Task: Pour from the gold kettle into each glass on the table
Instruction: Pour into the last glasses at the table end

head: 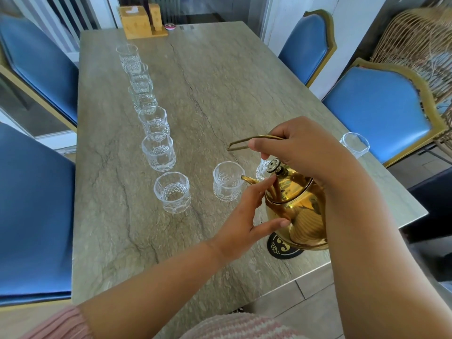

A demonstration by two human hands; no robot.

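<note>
The gold kettle [299, 211] is tilted to the left, lifted off a black coaster [281, 248]. Its spout tip hangs over the rim of a cut-glass tumbler [227, 181]. My right hand [300, 148] is shut on the kettle's thin wire handle from above. My left hand [247, 216] rests against the kettle's left side, a finger near the lid and the thumb on the belly. Several more glasses [159, 151] run in a line toward the far left of the table [220, 81]. Another glass [263, 167] is partly hidden behind the kettle's lid knob.
One glass [355, 144] stands alone near the table's right edge. A wooden holder [141, 20] sits at the far end. Blue chairs [376, 111] surround the table on both sides, with a wicker piece [420, 40] at the far right.
</note>
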